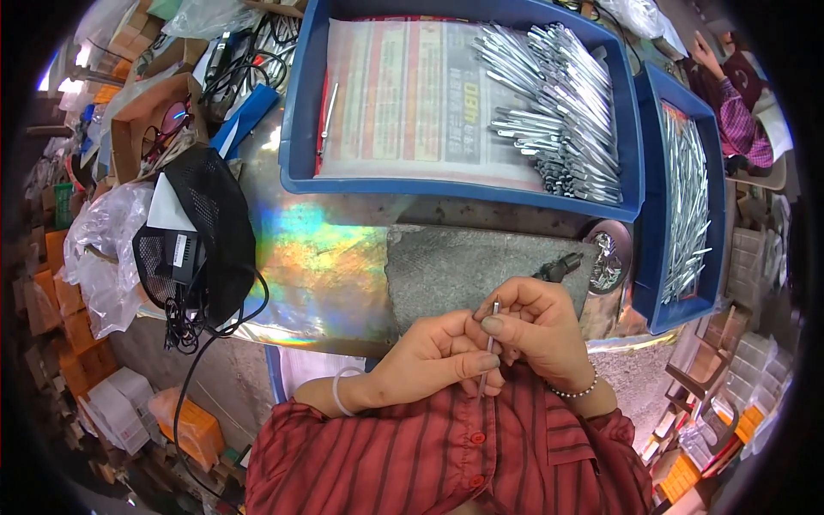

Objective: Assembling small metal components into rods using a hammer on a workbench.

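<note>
Just in front of my red striped shirt, my left hand [439,354] and my right hand [539,333] hold one thin metal rod [490,345] between them. It stands nearly upright in the picture, pinched by both thumbs and fingers. Its upper tip shows above the right thumb; the lower end shows below the left hand. Beyond the hands lies a grey mat [463,270], with a small black fixture [562,267] at its right. Beside it sits a round dish [626,244] of small metal parts. A large blue tray [463,190] holds many silver rods [566,112].
A second blue tray [720,215] of rods stands at the right. One lone rod [329,116] lies at the large tray's left. A black mesh bag [210,223], a cable [193,369] and a cardboard box [129,146] crowd the left. Another person [742,124] sits at upper right.
</note>
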Demonstrator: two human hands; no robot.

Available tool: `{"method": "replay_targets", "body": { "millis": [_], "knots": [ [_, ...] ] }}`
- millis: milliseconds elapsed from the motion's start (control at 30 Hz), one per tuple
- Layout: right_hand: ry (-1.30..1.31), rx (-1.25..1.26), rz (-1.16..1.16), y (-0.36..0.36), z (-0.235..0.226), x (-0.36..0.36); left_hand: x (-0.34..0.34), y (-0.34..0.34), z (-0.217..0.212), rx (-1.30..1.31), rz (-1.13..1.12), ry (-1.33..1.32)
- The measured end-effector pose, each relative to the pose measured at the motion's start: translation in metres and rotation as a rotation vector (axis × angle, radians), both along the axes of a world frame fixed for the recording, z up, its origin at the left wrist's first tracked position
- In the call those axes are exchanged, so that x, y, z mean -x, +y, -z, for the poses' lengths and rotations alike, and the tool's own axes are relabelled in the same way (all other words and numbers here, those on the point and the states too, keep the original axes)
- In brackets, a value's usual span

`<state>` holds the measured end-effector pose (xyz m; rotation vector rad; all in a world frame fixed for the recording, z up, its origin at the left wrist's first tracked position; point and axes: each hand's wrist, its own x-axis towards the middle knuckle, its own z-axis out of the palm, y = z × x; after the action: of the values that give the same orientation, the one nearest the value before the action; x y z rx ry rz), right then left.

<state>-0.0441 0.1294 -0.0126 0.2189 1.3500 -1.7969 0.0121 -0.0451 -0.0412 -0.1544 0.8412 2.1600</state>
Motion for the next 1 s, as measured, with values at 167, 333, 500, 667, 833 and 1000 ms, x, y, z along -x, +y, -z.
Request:
{"method": "replay_targets", "body": {
  "millis": [167,333,500,667,833,1000],
  "knots": [
    [0.004,-0.007,0.009,0.001,-0.002,-0.001,0.0,0.003,-0.003,0.046,-0.003,-0.018],
    [0.054,-0.034,0.078,0.003,-0.002,-0.009,-0.005,0.005,-0.006,0.166,-0.065,0.157],
    [-0.021,0.047,0.091,0.009,0.001,-0.016,-0.01,0.006,-0.011,0.369,-0.068,0.327],
    [-0.065,0.085,0.109,0.007,-0.001,-0.019,-0.012,0.007,-0.014,0.307,-0.093,0.254],
    [-0.053,0.093,0.102,0.006,0.001,-0.022,-0.017,0.006,-0.014,0.267,-0.094,0.223],
    [-0.045,0.087,0.093,0.003,0.002,-0.024,-0.019,0.005,-0.014,0.173,-0.091,0.153]
  ]
}}
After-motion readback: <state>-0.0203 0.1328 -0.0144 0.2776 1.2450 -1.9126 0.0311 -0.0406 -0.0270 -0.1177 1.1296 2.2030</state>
